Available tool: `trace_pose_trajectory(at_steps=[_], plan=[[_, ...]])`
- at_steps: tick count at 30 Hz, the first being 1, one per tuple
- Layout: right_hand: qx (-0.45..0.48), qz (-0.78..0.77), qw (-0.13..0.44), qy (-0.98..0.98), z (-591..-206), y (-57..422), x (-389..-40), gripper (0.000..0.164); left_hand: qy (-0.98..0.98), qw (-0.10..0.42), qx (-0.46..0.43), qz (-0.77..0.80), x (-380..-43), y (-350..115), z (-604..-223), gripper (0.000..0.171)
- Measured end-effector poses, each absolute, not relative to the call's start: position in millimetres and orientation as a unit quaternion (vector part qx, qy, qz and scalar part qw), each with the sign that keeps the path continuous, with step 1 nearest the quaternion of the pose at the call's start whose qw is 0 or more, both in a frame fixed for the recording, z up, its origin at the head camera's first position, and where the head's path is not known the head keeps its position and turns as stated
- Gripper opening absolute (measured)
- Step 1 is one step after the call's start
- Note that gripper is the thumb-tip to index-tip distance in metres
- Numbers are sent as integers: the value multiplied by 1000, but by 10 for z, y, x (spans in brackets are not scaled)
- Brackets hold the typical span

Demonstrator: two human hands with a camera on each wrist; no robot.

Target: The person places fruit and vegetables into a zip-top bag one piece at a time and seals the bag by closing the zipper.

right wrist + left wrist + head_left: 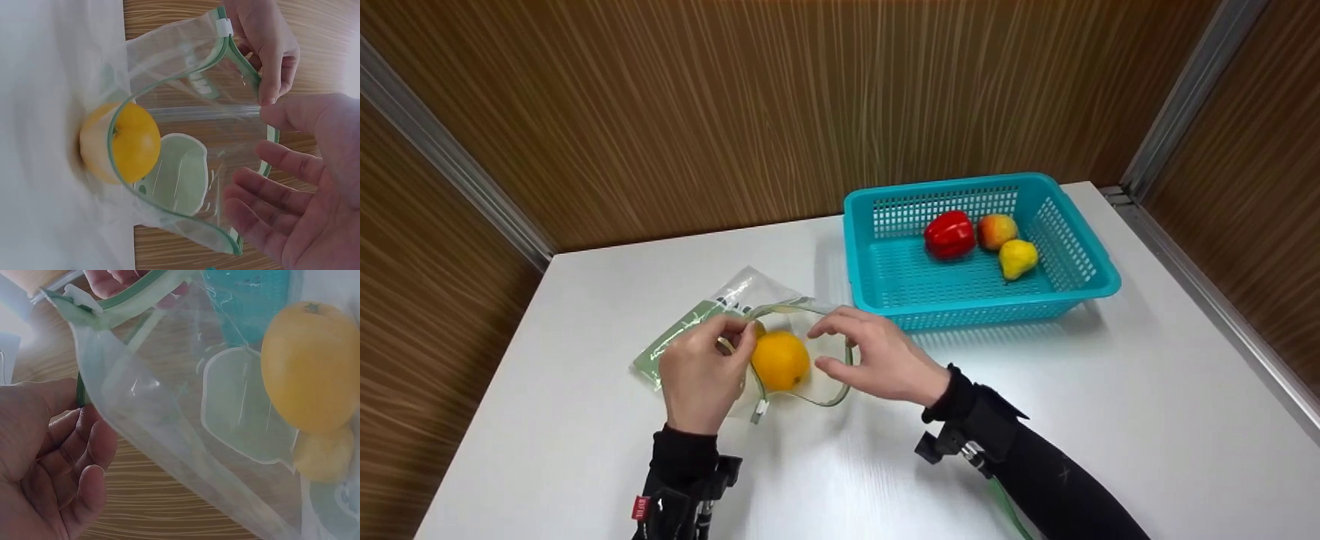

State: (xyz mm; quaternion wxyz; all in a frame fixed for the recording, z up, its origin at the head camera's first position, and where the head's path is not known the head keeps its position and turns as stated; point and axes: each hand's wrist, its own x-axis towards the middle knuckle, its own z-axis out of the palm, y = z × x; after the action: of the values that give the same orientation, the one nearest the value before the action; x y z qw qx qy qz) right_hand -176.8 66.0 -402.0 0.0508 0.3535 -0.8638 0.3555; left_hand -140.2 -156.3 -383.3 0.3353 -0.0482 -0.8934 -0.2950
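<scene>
A clear zip bag [823, 404] with a green rim and a white slider [761, 407] stands with its mouth spread wide. Inside sits an orange [781, 361], and a smaller yellow fruit [324, 454] shows beside it in the left wrist view. My left hand [705, 371] pinches the bag's rim between thumb and forefinger on the left. On the opposite side, my right hand [877, 356] is at the rim, its thumb and fingers parted and loosely bent. The right wrist view shows those fingers spread, with nothing gripped.
At the back right stands a turquoise basket [982, 301] holding a red bell pepper [949, 235], a red-yellow fruit [997, 232] and a yellow pear [1018, 259]. A flat clear-and-green plastic package [679, 330] lies behind my left hand. Wood-patterned panels [720, 120] border the white table [547, 420].
</scene>
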Motion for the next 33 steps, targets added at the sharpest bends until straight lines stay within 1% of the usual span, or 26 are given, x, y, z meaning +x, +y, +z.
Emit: trace_pose_trajectory(at_steps=[8, 12, 17, 26, 33], plan=[[348, 378, 71, -855, -4053, 809, -1800, 27, -892, 338, -49, -296, -1416, -1558, -3841, 9], [338, 390, 69, -854, -4032, 951, -1837, 29, -893, 338, -46, -294, -1421, -1558, -3857, 10], [315, 374, 63, -870, -3912, 1194, -1931, 36, -896, 332, -43, -291, -1422, -1558, -3855, 12], [270, 309, 68, -909, -3637, 1602, -2133, 44, -899, 329, -39, -288, -1413, -1554, -3843, 12], [228, 278, 54, -932, -3525, 1870, -2388, 50, -899, 325, -42, -289, -1414, -1543, -3846, 12]])
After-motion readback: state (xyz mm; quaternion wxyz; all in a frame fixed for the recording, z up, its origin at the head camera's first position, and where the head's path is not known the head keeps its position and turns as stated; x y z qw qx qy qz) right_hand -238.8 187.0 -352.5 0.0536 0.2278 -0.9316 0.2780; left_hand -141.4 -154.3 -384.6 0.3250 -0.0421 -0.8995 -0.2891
